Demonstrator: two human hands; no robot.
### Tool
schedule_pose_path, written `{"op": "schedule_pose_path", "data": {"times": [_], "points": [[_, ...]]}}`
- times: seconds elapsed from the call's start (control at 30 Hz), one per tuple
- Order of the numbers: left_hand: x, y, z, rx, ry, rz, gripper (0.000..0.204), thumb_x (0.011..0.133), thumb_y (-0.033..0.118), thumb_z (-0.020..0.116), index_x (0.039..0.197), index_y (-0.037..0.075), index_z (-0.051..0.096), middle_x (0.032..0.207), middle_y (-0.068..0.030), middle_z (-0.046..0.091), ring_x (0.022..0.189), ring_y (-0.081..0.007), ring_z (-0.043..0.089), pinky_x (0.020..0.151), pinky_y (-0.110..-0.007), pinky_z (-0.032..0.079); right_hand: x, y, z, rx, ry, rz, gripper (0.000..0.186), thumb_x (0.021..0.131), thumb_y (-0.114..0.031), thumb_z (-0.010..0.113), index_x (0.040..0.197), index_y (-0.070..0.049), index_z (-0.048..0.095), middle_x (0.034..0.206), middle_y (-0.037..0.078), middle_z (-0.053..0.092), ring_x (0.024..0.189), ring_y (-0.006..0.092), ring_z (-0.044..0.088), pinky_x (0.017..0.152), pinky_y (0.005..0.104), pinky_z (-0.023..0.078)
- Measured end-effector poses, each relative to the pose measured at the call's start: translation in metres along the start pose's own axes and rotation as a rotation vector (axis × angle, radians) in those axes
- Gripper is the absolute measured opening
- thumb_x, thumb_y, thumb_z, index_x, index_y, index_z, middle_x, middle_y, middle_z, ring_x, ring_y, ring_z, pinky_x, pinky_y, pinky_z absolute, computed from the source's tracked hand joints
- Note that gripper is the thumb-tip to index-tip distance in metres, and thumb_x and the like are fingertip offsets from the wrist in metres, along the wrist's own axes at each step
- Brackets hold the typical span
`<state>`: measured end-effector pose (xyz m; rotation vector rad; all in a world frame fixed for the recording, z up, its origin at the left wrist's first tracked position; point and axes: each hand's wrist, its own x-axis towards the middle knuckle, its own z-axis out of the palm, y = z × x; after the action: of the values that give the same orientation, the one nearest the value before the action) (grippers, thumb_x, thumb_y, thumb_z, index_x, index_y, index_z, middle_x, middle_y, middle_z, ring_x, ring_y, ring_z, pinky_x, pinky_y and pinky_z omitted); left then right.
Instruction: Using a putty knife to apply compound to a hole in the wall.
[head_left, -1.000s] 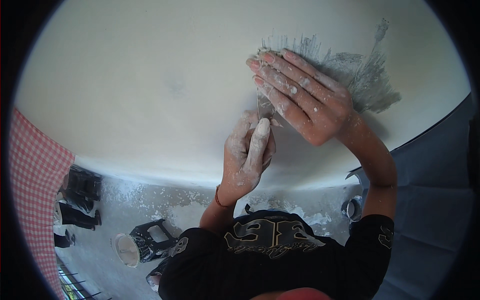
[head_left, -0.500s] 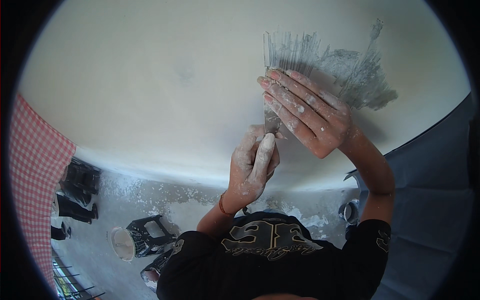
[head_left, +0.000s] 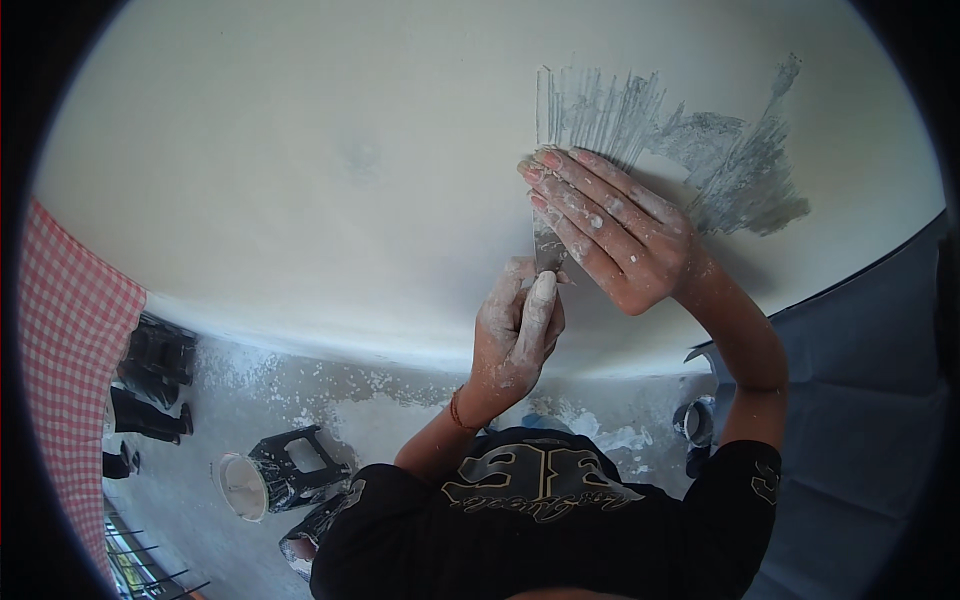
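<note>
On the wall (head_left: 300, 190), the scraper (head_left: 548, 248) now sits below the grey streaks (head_left: 600, 105).
The left hand (head_left: 512, 330) is clamped on the scraper's lower end; the right hand (head_left: 628, 240) lies flat over its blade, fingers together, hiding the edge. Both hands are lower than a second ago, and more streaks show above the right fingertips, so the blade has probably been drawn down that strip. The grey patch (head_left: 755, 180) farther right looks unchanged.

From here, the right hand (head_left: 622, 235) hides much of the metal blade (head_left: 547, 243), the left hand (head_left: 517, 332) its lower end; the checked cloth (head_left: 75, 345) is cut off leftward.
</note>
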<state>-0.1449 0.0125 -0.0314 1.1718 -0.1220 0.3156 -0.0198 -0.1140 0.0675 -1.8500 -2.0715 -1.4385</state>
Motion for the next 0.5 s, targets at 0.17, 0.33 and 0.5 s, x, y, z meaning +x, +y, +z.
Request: {"op": "schedule_pose_path", "data": {"times": [0.17, 0.33, 0.5], "points": [[0.003, -0.001, 0.001, -0.001, 0.012, 0.012, 0.019, 0.112, 0.018, 0.045, 0.113, 0.002, 0.054, 0.064, 0.0049, 0.047, 0.052, -0.0021, 0.036, 0.047, -0.021, 0.028, 0.0, 0.003, 0.001, 0.03, 0.004, -0.003, 0.029, 0.085, -0.007, 0.065, 0.11, 0.007, 0.073, 0.126, 0.021, 0.071, 0.125, 0.0317, 0.065, 0.11, 0.0454, 0.053], [0.006, 0.0, -0.003, 0.006, 0.005, 0.025, 0.019, 0.111, 0.018, 0.046, 0.113, 0.002, 0.055, 0.064, 0.0047, 0.048, 0.053, -0.0022, 0.037, 0.048, -0.021, 0.029, 0.001, 0.004, 0.002, -0.002, 0.011, -0.015, 0.026, 0.085, -0.008, 0.066, 0.106, 0.007, 0.074, 0.121, 0.022, 0.072, 0.123, 0.0331, 0.066, 0.109, 0.0471, 0.053], [0.022, 0.03, -0.005, 0.053, -0.043, 0.084, 0.02, 0.111, 0.019, 0.047, 0.114, 0.002, 0.056, 0.063, 0.0048, 0.047, 0.053, -0.0023, 0.036, 0.049, -0.021, 0.029, 0.023, 0.018, -0.009, -0.049, 0.072, 0.014, 0.022, 0.085, -0.009, 0.067, 0.101, 0.005, 0.075, 0.12, 0.022, 0.072, 0.121, 0.0339, 0.067, 0.108, 0.0481, 0.054]]}}
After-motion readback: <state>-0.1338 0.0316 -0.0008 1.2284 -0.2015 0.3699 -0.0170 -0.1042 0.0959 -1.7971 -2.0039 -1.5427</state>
